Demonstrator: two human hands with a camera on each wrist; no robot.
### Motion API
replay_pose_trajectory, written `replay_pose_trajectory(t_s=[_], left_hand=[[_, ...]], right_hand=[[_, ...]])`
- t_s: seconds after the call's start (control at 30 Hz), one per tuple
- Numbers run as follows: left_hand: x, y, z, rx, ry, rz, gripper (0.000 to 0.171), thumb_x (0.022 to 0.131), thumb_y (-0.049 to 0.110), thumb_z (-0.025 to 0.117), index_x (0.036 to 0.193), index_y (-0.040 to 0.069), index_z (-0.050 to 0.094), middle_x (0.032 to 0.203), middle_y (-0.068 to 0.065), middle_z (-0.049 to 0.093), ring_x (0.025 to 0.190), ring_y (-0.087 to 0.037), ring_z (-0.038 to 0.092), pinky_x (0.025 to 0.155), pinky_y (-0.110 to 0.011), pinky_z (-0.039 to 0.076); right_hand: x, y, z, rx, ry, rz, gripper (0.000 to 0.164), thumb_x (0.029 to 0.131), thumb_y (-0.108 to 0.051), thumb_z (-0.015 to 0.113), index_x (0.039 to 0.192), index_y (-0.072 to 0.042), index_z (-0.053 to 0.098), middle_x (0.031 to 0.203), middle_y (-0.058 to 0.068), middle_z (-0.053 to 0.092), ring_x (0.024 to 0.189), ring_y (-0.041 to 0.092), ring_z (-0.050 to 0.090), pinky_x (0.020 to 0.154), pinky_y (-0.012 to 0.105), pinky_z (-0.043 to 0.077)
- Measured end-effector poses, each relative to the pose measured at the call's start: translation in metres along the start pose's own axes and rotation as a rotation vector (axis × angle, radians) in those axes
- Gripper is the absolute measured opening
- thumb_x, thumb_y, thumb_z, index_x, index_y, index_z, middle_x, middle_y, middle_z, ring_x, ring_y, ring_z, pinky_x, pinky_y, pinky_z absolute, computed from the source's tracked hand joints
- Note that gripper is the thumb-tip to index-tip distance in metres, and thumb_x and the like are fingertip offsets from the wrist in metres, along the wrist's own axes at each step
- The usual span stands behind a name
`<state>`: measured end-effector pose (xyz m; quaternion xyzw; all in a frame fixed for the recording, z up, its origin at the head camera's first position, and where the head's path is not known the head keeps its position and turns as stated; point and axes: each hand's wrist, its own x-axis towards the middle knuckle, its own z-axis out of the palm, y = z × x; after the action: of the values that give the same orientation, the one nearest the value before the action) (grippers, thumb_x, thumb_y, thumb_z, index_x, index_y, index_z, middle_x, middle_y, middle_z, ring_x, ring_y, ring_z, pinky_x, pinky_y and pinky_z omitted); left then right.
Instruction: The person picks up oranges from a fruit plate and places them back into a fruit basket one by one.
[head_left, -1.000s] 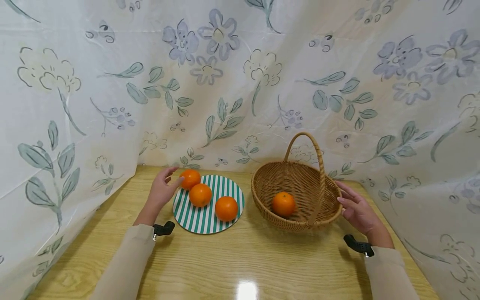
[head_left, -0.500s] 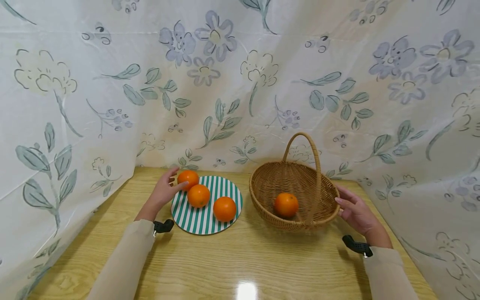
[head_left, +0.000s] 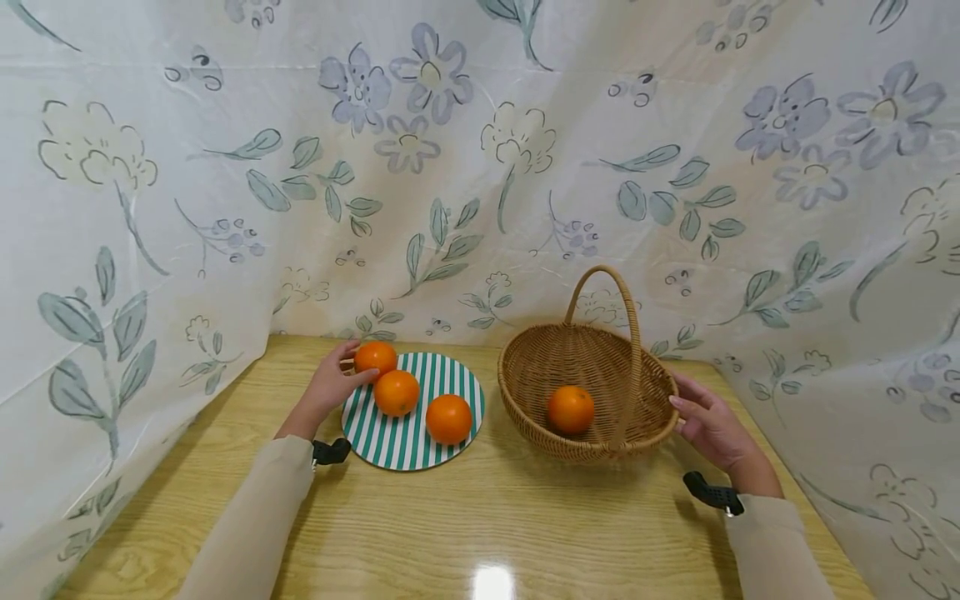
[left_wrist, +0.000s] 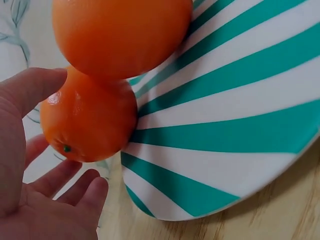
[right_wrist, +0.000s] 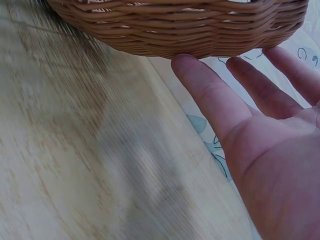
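Note:
On a round green-and-white striped mat (head_left: 417, 454) lie three oranges. My left hand (head_left: 331, 385) is at the back-left orange (head_left: 376, 357), its thumb at the near side and its fingers on the far side. In the left wrist view, the fingers are spread around this orange (left_wrist: 90, 117), and whether they press on it is hard to tell. The second orange (head_left: 397, 392) touches it, and the third orange (head_left: 449, 418) sits apart. My right hand (head_left: 716, 423) touches the wicker basket (head_left: 525, 412) at its right side with nearly straight fingers. One orange (head_left: 571, 409) lies inside the basket.
The basket's tall arched handle (head_left: 633, 333) rises over its right part. A floral cloth (head_left: 450, 167) hangs behind and at both sides of the wooden table (head_left: 420, 533).
My left hand has moved from beside the back-left orange to around it, the thumb shifting to its near side. The right hand stays at the basket. The view has shifted slightly.

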<state>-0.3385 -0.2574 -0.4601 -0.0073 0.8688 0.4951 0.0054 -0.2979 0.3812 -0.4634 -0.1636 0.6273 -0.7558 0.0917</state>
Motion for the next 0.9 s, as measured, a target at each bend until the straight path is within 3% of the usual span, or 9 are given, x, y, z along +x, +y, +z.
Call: replay_pose_trajectory(t_s=[0.43, 0.9], left_hand=[[0.008, 0.006, 0.004, 0.023, -0.013, -0.021, 0.084, 0.097, 0.037, 0.07, 0.162, 0.01, 0.024, 0.162, -0.026, 0.031, 0.144, -0.045, 0.036, 0.119, -0.062, 0.033], [0.014, 0.002, 0.006, -0.034, -0.03, -0.035, 0.086, 0.095, 0.034, 0.074, 0.162, 0.01, 0.025, 0.164, -0.024, 0.029, 0.143, -0.044, 0.04, 0.121, -0.059, 0.033]], right_hand=[[0.002, 0.0, -0.004, -0.012, 0.013, 0.013, 0.058, 0.109, -0.004, 0.042, 0.163, -0.009, 0.023, 0.147, -0.01, 0.048, 0.125, 0.003, 0.06, 0.095, 0.029, 0.058], [0.006, -0.001, -0.004, -0.017, 0.028, 0.035, 0.059, 0.109, -0.005, 0.043, 0.164, -0.009, 0.022, 0.146, -0.01, 0.048, 0.124, 0.003, 0.061, 0.095, 0.029, 0.058]])
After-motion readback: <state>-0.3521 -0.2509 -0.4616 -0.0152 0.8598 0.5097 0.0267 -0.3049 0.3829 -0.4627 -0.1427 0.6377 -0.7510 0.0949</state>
